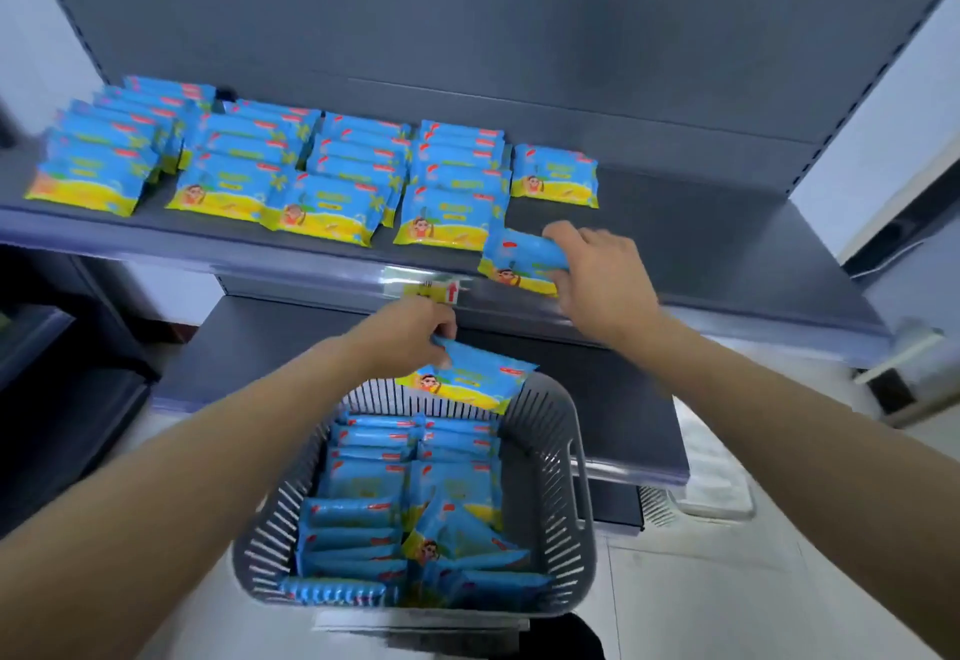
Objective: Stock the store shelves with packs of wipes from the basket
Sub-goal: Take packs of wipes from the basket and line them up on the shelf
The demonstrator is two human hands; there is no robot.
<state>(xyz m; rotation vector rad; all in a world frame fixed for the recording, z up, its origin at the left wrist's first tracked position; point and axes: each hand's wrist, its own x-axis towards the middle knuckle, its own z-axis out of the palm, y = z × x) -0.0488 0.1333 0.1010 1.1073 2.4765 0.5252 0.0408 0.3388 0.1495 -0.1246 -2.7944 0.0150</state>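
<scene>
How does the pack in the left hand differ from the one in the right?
The left hand holds its pack by a corner in the air above the basket. The right hand grips its pack at the shelf front, by the rows. Both are alike: blue and yellow.

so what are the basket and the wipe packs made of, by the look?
Basket: grey moulded plastic, matte, going by its slotted walls and rounded rim. Wipe packs: thin printed plastic film, probably; slightly glossy, with flat sealed end flaps.

Two bare forearms, no sleeves in view, left hand [410,329] and right hand [597,269] ungloved, without rings or watch
</scene>
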